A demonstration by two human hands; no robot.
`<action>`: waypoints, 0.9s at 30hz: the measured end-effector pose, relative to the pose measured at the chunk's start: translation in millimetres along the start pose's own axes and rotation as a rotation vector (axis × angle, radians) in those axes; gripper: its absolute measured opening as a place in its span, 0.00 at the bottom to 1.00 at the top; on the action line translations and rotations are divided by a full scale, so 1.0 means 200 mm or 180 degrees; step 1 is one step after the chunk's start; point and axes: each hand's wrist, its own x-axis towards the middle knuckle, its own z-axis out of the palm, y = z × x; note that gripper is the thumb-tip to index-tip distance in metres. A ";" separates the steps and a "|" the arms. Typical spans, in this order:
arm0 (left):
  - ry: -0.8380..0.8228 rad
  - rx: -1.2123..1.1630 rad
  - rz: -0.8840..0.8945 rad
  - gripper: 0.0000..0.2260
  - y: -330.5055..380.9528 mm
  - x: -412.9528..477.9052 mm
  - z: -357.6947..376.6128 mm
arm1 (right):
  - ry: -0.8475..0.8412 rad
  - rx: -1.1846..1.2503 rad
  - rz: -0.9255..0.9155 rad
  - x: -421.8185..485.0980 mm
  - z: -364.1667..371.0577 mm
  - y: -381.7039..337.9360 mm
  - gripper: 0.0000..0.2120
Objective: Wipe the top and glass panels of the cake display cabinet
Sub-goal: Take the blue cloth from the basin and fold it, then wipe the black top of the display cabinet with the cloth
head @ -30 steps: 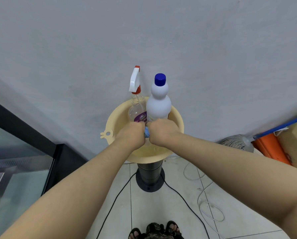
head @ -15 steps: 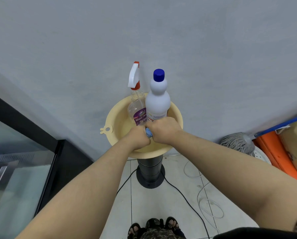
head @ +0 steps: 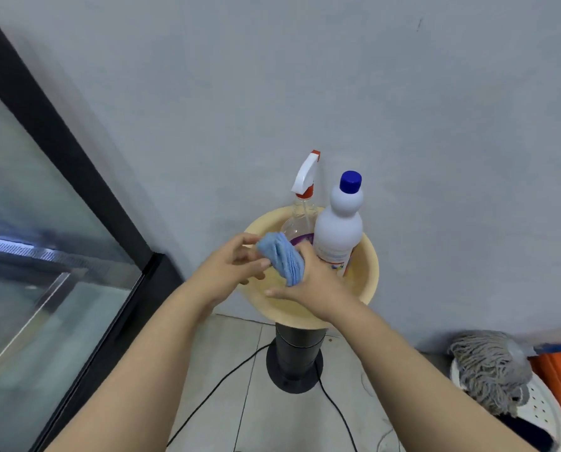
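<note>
Cake display cabinet (head: 54,288), glass in a black frame, fills the left of the frame. At centre, above a yellow basin (head: 368,278) holding a spray bottle (head: 300,220) and a white bottle (head: 337,230), the right hand (head: 315,285) grips a blue cloth (head: 284,256). The left hand (head: 227,269) touches it with loose, parted fingers.

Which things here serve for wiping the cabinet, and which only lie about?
For the job: blue cloth, spray bottle, cabinet glass panel, yellow basin.
Lying about: white bottle with blue cap, mop, black cable.
</note>
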 end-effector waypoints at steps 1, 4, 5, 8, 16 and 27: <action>0.0238 -0.0131 0.0095 0.11 0.03 -0.04 -0.04 | -0.0206 0.0291 -0.0151 0.01 -0.01 -0.07 0.25; 0.0892 -0.0339 0.0324 0.09 0.10 -0.19 -0.19 | -0.0360 0.0791 -0.0694 0.06 0.03 -0.30 0.20; 0.1109 -0.0449 0.0408 0.09 0.12 -0.24 -0.24 | -0.0242 0.0806 -0.0851 0.08 0.05 -0.38 0.17; 0.1699 -0.0655 0.0735 0.10 0.19 -0.39 -0.38 | -0.0226 0.1269 -0.1234 0.09 0.13 -0.64 0.07; 0.2403 -0.0193 0.1295 0.13 0.34 -0.83 -0.76 | -0.0822 0.2249 -0.1745 0.03 0.36 -1.21 0.02; 0.3076 -0.0849 0.1263 0.04 0.29 -1.11 -1.05 | -0.1548 0.2620 -0.1665 -0.05 0.65 -1.55 0.05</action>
